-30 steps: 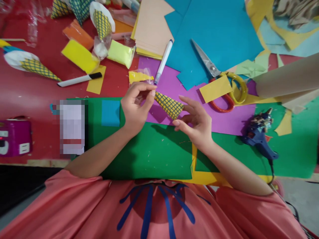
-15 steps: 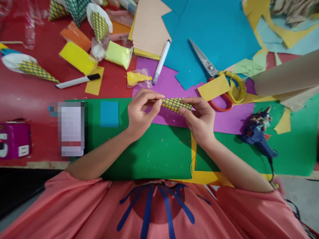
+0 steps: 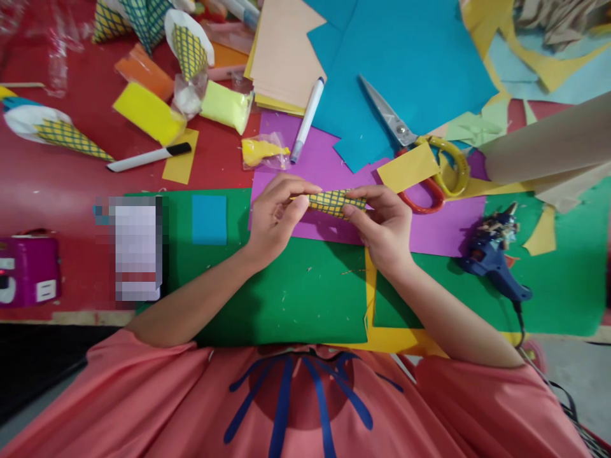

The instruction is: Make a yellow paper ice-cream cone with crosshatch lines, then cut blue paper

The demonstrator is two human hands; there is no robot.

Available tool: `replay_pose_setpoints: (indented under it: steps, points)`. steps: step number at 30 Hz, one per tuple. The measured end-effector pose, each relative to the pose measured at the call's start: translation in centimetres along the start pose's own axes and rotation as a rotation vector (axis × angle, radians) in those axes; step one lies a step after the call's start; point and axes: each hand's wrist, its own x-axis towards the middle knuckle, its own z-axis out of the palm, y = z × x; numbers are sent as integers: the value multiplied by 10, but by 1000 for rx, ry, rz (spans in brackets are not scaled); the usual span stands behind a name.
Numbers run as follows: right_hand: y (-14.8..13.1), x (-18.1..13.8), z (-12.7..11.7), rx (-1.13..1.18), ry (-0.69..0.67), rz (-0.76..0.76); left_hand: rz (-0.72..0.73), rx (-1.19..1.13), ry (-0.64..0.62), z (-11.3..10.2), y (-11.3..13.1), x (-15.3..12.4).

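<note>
Checked cone (image 3: 328, 203), one: above one purple sheet (image 3: 429, 230), pinched by the left hand (image 3: 275, 219) at one end, the right hand (image 3: 387, 224) at the other. Scissors (image 3: 401, 130), one pair. Glue gun (image 3: 494, 261), one. Black-capped pen (image 3: 149, 157), one.

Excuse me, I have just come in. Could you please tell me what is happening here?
A person's left hand pinches the narrow end of a yellow checked cone, while the right hand grips its wide end. They hold it over a purple sheet. Scissors lie beyond the right hand, partly under a small yellow card, and a blue glue gun rests on a green sheet farther right.
</note>
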Motion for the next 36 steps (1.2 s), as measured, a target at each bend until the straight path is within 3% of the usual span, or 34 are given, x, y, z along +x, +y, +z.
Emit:
replay_pose_setpoints:
  steps: [5, 11, 17, 23, 27, 36]
  points:
    - [-1, 0, -1, -4, -22, -13, -70, -105, -90, 2, 0, -1]
    - [-2, 0, -2, -39, -48, 12, -165, -60, -67, 3, 4, 1]
    - [-4, 0, -2, -24, -69, -19, -167, -52, -19, 4, 1, 1]
    - [-5, 1, -2, -34, 14, -107, -115, -11, 90, 2, -1, 0]
    - [-3, 2, -2, -41, -15, -16, -87, 16, 80, 3, 0, -2]
    - [1, 7, -6, -61, -59, -65, -115, 22, -3, 3, 0, -5]
